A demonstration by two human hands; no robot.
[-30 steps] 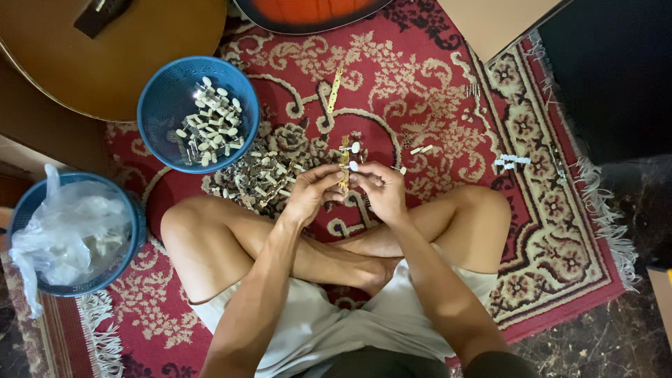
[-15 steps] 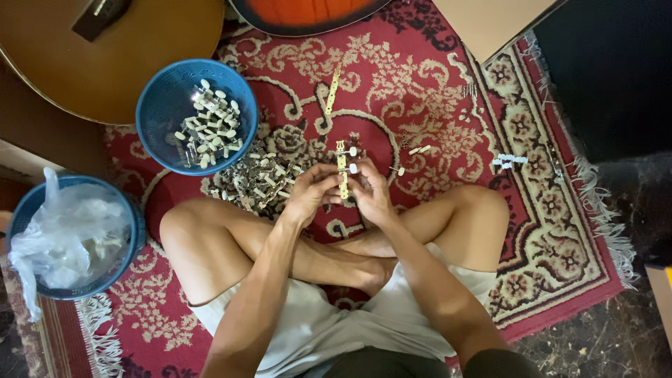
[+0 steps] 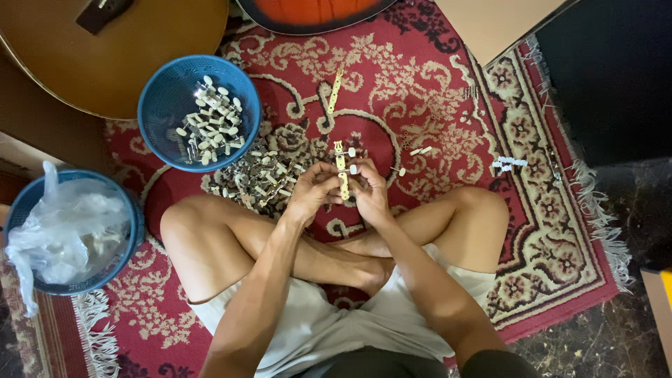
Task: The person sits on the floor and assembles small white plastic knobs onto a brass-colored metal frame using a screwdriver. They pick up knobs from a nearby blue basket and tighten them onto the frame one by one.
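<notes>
Above the red patterned carpet point(image 3: 434, 91), near its middle, the left hand point(image 3: 313, 190) and right hand point(image 3: 369, 192) meet. Both sets of fingers pinch a slim brass strip with cream knobs point(image 3: 342, 168) — upright, between them.

Place: home guitar workshop | signs: guitar bodies point(image 3: 105, 63) beyond the hands | red patterned rug point(image 3: 420, 91) underneath | blue basket point(image 3: 168, 98) of tuner parts upper-left

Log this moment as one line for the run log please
left hand: holds tuner strip | right hand: holds same strip | parts pile: on rug by left hand | blue basket: holds parts
</notes>
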